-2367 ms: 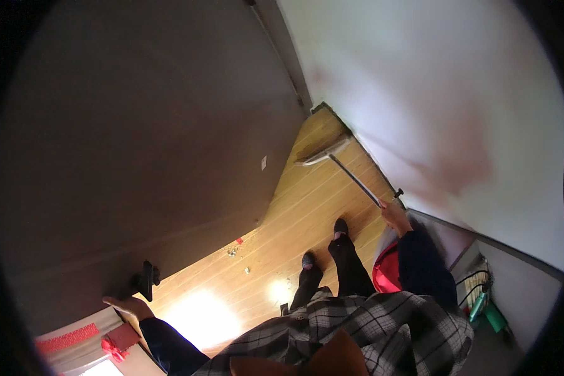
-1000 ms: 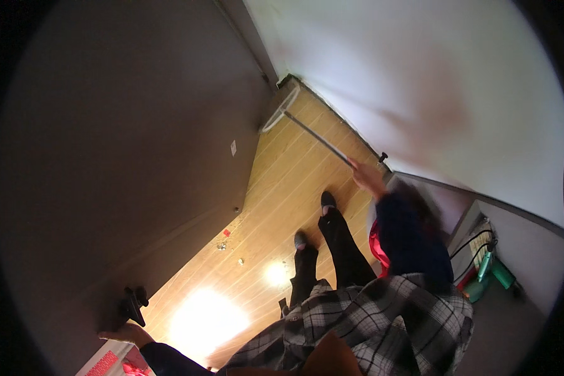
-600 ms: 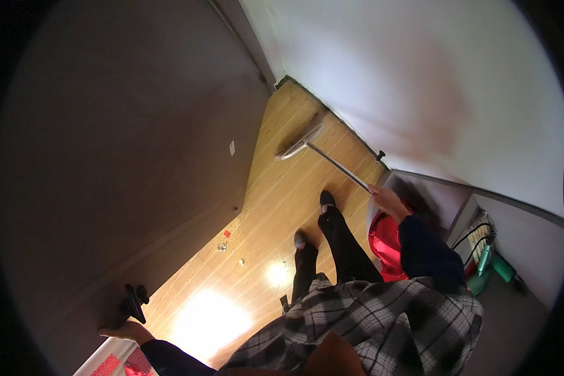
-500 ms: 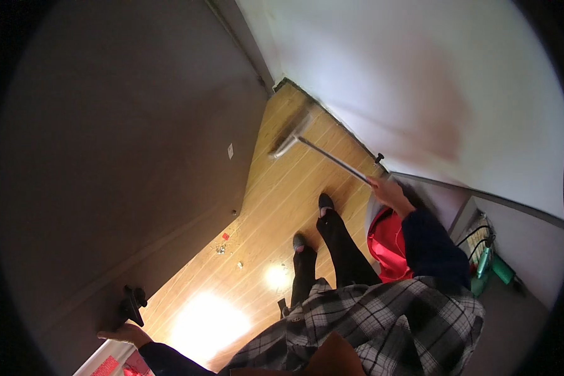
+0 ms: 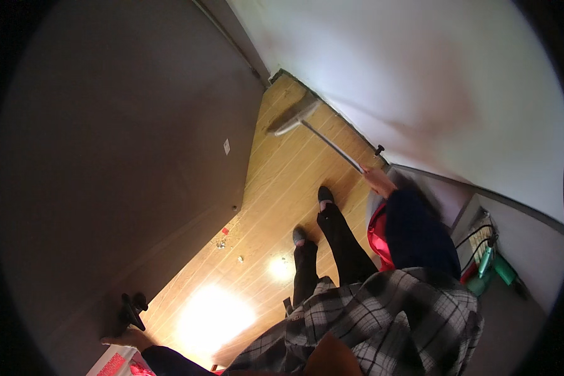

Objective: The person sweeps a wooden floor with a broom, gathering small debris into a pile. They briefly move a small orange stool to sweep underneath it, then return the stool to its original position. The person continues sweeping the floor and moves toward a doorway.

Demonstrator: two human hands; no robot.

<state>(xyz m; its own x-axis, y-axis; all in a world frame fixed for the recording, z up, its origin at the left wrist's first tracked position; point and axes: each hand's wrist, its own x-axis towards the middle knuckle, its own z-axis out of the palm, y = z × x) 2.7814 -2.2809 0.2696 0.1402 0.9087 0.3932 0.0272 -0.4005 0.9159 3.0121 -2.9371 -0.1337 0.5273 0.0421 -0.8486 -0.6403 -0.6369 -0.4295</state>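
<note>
My right hand (image 5: 380, 182) is wrapped round the grey handle of a broom (image 5: 332, 147). The broom's head, a wide light bar with dark bristles slightly blurred by motion, is on the wooden floor near the foot of the white wall. At the lower left, my left hand (image 5: 128, 339) lies against the dark door (image 5: 125, 156), its fingers stretched out just below the black door handle (image 5: 133, 310). Part of that hand's grip on the door is hard to make out.
Small debris (image 5: 221, 243) with a red scrap lies by the door's lower edge. A door stop (image 5: 379, 150) sits at the wall's foot. A red bag (image 5: 377, 237) stands beside my right leg. A green hair dryer (image 5: 502, 269) and cables hang at the right.
The broom head has moved slightly up toward the wall, and my right hand has shifted up and left with it. My left hand stays by the door handle.
</note>
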